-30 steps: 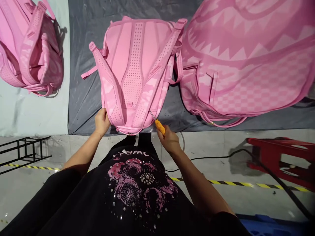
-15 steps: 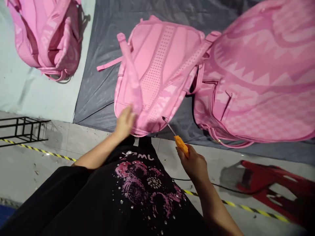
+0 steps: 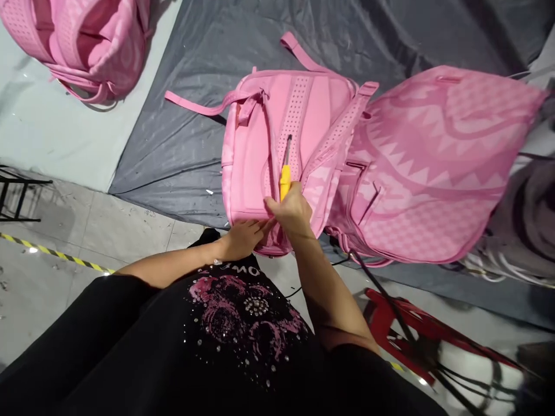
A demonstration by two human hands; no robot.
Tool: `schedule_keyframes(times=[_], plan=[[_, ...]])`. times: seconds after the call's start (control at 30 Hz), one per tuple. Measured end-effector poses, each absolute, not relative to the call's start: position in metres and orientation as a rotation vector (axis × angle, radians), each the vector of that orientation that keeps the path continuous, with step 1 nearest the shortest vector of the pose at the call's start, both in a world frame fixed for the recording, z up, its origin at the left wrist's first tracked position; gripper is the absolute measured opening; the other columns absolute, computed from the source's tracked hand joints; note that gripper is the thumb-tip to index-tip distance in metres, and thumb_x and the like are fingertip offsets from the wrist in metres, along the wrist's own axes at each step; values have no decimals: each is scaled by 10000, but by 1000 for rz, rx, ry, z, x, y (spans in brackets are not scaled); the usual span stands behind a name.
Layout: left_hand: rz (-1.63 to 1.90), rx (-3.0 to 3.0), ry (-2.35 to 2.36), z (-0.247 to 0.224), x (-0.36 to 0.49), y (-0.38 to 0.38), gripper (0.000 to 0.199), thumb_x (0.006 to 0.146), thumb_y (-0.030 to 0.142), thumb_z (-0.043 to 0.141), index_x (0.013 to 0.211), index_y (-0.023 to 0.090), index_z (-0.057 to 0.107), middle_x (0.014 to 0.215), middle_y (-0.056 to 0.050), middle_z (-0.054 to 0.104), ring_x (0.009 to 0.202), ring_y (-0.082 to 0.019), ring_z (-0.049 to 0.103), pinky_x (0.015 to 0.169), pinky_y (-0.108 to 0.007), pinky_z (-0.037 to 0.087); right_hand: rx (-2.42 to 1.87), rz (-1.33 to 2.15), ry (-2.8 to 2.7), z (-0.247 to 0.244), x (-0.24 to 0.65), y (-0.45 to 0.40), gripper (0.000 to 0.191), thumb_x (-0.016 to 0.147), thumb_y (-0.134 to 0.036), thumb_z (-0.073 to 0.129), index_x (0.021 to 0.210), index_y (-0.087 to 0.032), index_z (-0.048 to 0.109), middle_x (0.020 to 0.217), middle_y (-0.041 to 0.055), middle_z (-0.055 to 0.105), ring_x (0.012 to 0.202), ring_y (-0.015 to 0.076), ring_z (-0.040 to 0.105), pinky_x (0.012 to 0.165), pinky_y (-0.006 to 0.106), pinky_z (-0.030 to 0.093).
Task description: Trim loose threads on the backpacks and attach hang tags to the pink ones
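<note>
A pink backpack (image 3: 247, 173) lies with its strap side up on the grey cloth. My right hand (image 3: 292, 209) is closed round the yellow handle of a thin-shafted tool (image 3: 285, 179), over the pack's lower middle; the dark tip points away from me over the dotted centre strip. My left hand (image 3: 245, 238) rests at the pack's bottom edge, its fingers stretched out flat against the pink fabric beside the right hand. The left shoulder strap (image 3: 269, 138) stands on edge near the middle.
A larger pink backpack (image 3: 433, 173) lies against the right side. Another pink bag (image 3: 99, 52) is at the upper left on a pale surface. Grey cloth (image 3: 173, 150) covers the table. A red stool (image 3: 390, 329) and a black rack (image 3: 21, 193) stand on the floor.
My right hand has moved left over the backpack with the tool. My left hand has moved down to the bottom edge. The left strap has been turned, and the view has shifted.
</note>
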State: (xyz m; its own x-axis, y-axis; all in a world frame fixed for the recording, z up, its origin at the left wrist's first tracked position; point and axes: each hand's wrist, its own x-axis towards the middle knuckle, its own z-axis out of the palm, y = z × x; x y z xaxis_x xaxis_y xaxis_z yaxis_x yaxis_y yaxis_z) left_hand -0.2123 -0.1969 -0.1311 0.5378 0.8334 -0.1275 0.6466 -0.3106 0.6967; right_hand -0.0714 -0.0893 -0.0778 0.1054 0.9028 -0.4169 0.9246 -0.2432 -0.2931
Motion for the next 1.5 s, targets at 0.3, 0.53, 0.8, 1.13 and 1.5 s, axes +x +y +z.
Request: schedule_keyframes(times=[0.3, 0.53, 0.8, 1.13, 1.5], plan=[[571, 1686, 1535, -164, -220, -172, 258, 879, 110, 548, 1084, 207, 671, 1081, -66, 671, 1047, -216, 608, 919, -355, 507, 2646, -1011, 1849, -75, -15, -138, 632, 718, -418, 571, 1268, -130, 452, 1040, 141, 645, 911, 293, 618, 814, 441, 508], [449, 1699, 1652, -141, -212, -177, 122, 868, 254, 691, 938, 172, 633, 1099, -111, 610, 1055, -269, 519, 894, -407, 450, 2741, -1040, 1898, -83, -23, -147, 580, 738, -404, 571, 1238, -126, 473, 1053, 165, 659, 933, 291, 619, 819, 423, 510], [353, 1613, 1737, -133, -208, -179, 106, 923, 166, 565, 821, 182, 590, 992, -110, 640, 991, -261, 560, 860, -406, 433, 2742, -1132, 1926, -86, -25, -144, 556, 732, -384, 591, 1216, -127, 491, 1027, 143, 662, 881, 266, 607, 812, 412, 510], [344, 1407, 1798, -122, -210, -192, 35, 916, 224, 621, 949, 218, 611, 929, -46, 701, 873, -205, 642, 763, -333, 468, 2602, -1157, 2004, -84, -24, -134, 497, 745, -370, 593, 1173, -131, 510, 911, 97, 632, 795, 244, 570, 760, 397, 510], [326, 1407, 1868, -130, -197, -187, 93, 922, 176, 559, 837, 201, 587, 981, -111, 659, 979, -267, 622, 852, -394, 471, 2577, -1256, 2005, -84, -24, -132, 454, 756, -335, 602, 1159, -147, 510, 885, 79, 631, 760, 226, 575, 756, 377, 517]])
